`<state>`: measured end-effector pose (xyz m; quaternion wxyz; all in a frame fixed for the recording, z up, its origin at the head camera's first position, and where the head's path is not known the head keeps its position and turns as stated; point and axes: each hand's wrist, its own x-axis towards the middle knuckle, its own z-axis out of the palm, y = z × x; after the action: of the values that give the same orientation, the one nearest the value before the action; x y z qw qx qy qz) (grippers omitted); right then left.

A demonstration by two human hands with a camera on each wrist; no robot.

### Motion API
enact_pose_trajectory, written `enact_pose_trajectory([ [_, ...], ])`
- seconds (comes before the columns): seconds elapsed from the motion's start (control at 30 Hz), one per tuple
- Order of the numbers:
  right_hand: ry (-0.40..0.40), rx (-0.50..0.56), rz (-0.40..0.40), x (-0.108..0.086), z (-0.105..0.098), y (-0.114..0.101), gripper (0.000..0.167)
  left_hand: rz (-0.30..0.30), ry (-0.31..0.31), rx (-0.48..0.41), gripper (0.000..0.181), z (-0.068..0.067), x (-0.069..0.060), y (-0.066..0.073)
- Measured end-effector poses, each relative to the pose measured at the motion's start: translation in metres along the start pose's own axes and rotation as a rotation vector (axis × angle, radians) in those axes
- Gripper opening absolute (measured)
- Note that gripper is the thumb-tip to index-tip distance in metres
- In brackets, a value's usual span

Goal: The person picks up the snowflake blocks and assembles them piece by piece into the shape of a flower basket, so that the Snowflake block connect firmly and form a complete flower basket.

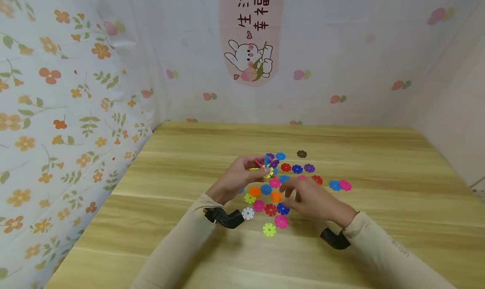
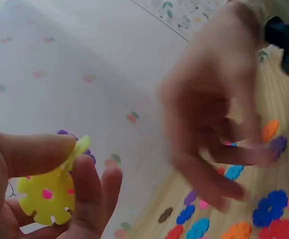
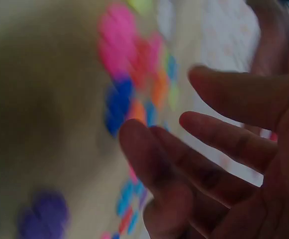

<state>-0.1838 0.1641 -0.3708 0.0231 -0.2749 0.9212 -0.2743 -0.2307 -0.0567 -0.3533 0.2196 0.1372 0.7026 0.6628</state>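
Observation:
My left hand (image 1: 242,171) pinches a small cluster of notched plastic flower discs between thumb and fingers. A yellow disc (image 2: 45,196) shows most clearly in it, with a second yellow disc seen edge-on (image 2: 77,152) at the thumb tip and a purple edge behind. Pink and blue pieces also stick out of the cluster in the head view. My right hand (image 1: 316,200) hovers just right of the loose discs, fingers loosely bent and apart. Between them the right wrist view shows nothing held. In the left wrist view this hand is blurred.
Several loose discs lie scattered on the wooden table (image 1: 182,154), among them a brown disc (image 1: 301,154) at the back, a yellow-green disc (image 1: 269,230) at the front and a pink disc (image 1: 345,185) to the right. A printed curtain (image 1: 326,41) hangs behind.

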Motion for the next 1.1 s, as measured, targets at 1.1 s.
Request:
enact_pose_trajectory([
  [1.1, -0.104, -0.232, -0.15, 0.004, 0.022, -0.005, 0.021, 0.177, 0.086, -0.12, 0.028, 0.007, -0.003, 0.002],
])
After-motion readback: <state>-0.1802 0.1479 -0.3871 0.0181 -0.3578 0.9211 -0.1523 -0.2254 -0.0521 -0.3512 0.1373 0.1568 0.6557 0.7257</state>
